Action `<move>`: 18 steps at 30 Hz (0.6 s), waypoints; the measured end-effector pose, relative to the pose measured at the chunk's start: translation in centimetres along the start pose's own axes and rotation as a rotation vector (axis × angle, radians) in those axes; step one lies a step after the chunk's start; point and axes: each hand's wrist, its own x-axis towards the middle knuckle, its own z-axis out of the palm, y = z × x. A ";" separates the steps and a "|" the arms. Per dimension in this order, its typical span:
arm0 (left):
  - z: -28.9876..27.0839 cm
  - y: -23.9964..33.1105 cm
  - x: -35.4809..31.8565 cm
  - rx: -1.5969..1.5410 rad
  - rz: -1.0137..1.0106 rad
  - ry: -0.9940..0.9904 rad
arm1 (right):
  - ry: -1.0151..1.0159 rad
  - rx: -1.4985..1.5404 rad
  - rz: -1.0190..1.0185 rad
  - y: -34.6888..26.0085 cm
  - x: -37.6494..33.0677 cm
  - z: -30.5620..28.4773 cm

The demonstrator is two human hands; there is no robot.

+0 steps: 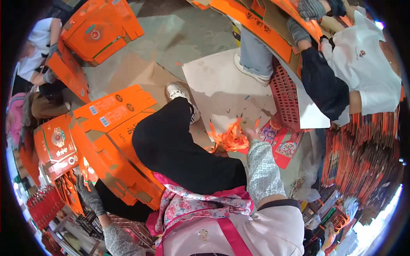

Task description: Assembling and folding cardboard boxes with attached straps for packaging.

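My left hand [90, 198], in a grey glove, is at the lower left with its fingers apart. It is beside a bunch of hanging orange strips [68, 192] and the edge of flattened orange cartons [115, 164]. My right hand [249, 131] reaches forward to a loose heap of orange ribbon-like straps [229, 135] with dark tips. It touches or hovers at the heap's right side; its fingers are small and blurred, so their grip does not show. The carton stack lies by my left leg, with a printed orange carton [56, 143] at its far left.
A white board [213, 81] lies on the floor ahead. To its right are a red plastic crate [285, 96] and red printed packaging [287, 147]. Co-workers with orange cardboard stand at upper left and upper right. A tall stack of folded orange cardboard [361, 158] fills the right.
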 end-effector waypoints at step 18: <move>-1.7 1.1 0.4 0.022 -0.052 -0.034 | 0.074 -0.659 -0.496 -1.6 -2.1 14.5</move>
